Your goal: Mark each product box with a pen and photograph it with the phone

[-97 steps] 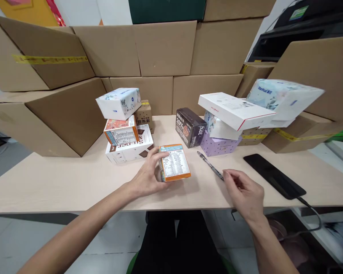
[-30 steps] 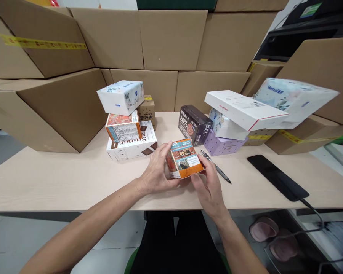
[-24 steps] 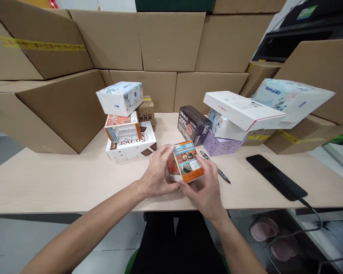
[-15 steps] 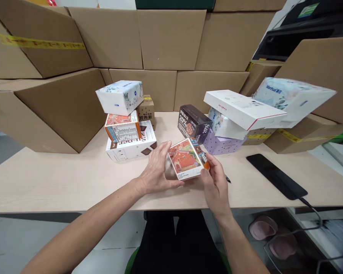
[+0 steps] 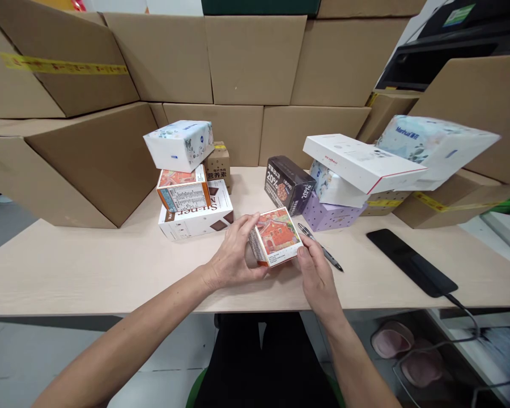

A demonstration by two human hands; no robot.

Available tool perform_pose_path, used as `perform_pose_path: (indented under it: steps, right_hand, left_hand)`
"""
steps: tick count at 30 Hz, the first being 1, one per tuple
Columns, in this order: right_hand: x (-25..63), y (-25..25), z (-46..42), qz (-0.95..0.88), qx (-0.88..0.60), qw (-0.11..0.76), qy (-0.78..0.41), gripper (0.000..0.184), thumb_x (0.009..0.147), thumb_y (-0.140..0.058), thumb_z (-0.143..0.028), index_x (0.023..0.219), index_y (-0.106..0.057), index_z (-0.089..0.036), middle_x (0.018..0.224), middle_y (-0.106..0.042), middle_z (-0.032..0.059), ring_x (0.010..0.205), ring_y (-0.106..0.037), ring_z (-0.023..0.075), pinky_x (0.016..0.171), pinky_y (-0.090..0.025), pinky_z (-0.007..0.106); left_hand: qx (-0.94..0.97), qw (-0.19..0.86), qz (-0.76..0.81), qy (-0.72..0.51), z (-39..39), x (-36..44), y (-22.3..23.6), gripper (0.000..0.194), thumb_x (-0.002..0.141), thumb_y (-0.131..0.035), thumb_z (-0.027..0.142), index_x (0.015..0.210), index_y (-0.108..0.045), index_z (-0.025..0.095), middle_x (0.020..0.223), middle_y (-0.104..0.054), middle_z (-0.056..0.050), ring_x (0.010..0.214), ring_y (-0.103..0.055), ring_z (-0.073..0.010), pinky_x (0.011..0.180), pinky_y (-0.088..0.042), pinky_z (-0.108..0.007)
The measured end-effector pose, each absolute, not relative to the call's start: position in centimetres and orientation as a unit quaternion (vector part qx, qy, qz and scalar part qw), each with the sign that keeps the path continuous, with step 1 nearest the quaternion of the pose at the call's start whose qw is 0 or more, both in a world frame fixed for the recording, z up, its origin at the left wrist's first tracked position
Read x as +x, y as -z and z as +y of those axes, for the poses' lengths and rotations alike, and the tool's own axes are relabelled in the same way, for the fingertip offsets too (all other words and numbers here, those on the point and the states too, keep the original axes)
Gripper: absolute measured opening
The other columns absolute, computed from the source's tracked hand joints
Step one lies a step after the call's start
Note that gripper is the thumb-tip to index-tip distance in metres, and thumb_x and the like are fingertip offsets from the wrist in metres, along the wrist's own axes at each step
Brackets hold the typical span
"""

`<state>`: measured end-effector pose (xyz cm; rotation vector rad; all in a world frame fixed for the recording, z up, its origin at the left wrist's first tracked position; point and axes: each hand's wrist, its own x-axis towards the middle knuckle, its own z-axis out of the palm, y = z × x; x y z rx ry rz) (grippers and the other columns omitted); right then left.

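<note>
Between my hands is a small carton [image 5: 277, 235] with a red house picture on its top face and an orange-edged side. My left hand [image 5: 233, 252] wraps round its left side, thumb at the lower front corner. On the right edge, my right hand [image 5: 318, 275] grips it with thumb and fingers. A pen [image 5: 323, 249] lies on the table just beyond the right fingers. Behind the carton stands a black box [image 5: 287, 184] marked 20%. To the left, a similar orange carton [image 5: 183, 190] rests on a white box [image 5: 195, 218], with a tissue pack [image 5: 181, 144] on top.
A purple box [image 5: 334, 215], another tissue pack [image 5: 334, 187] and a flat white box [image 5: 361, 161] are stacked at the right. A black phone [image 5: 410, 260] with a cable lies on the table [image 5: 110, 272]. Large cardboard boxes [image 5: 255, 62] wall in the back and left.
The carton has tilted and turned in my hands, so its left side now shows and its right side is hidden. The pen has come more fully into view.
</note>
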<state>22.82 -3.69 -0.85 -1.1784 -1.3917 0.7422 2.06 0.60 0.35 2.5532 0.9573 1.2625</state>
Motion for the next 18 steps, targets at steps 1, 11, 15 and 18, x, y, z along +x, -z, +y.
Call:
perform_pose_path:
  steps: [1, 11, 15, 18]
  right_hand:
    - [22.8, 0.9, -3.7, -0.59, -0.496, 0.551, -0.319, 0.044, 0.1, -0.048, -0.051, 0.132, -0.059, -0.024, 0.139, -0.06, 0.0094, 0.129, -0.055, 0.0249, 0.106, -0.046, 0.041]
    - [22.3, 0.7, -4.1, -0.596, -0.474, 0.55, -0.343, 0.051, 0.098, -0.053, -0.051, 0.14, -0.051, -0.022, 0.14, -0.059, 0.0117, 0.119, -0.062, 0.0228, 0.098, -0.053, 0.038]
    - [23.0, 1.0, -3.9, -0.598, -0.527, 0.55, -0.249, 0.054, 0.097, -0.051, -0.052, 0.139, -0.052, -0.018, 0.128, -0.063, 0.0145, 0.107, -0.065, 0.0225, 0.087, -0.056, 0.037]
    - [25.1, 0.9, -3.5, -0.624, -0.606, 0.487, -0.073, 0.05, 0.095, -0.053, -0.051, 0.128, -0.062, -0.015, 0.109, -0.064, 0.0135, 0.086, -0.064, 0.0215, 0.075, -0.055, 0.037]
  left_hand:
    - [0.848, 0.067, 0.317, -0.42, 0.6, 2.1, -0.4, 0.117, 0.07, -0.082, 0.034, 0.159, -0.006, 0.027, 0.148, -0.038, -0.018, 0.141, -0.04, -0.0392, 0.114, -0.04, -0.058]
    - [0.836, 0.001, 0.305, -0.456, 0.4, 1.9, -1.0, 0.106, 0.073, -0.077, 0.036, 0.158, -0.015, 0.022, 0.144, -0.046, -0.019, 0.137, -0.044, -0.0388, 0.11, -0.04, -0.058]
    - [0.837, 0.018, 0.291, -0.464, 0.6, 1.7, -1.0, 0.104, 0.074, -0.077, 0.035, 0.158, -0.017, 0.022, 0.144, -0.046, -0.018, 0.138, -0.042, -0.037, 0.112, -0.038, -0.057]
    - [0.838, 0.043, 0.294, -0.457, 1.0, 1.4, -0.8, 0.101, 0.074, -0.076, 0.036, 0.157, -0.02, 0.023, 0.145, -0.043, -0.018, 0.138, -0.041, -0.0368, 0.114, -0.037, -0.058]
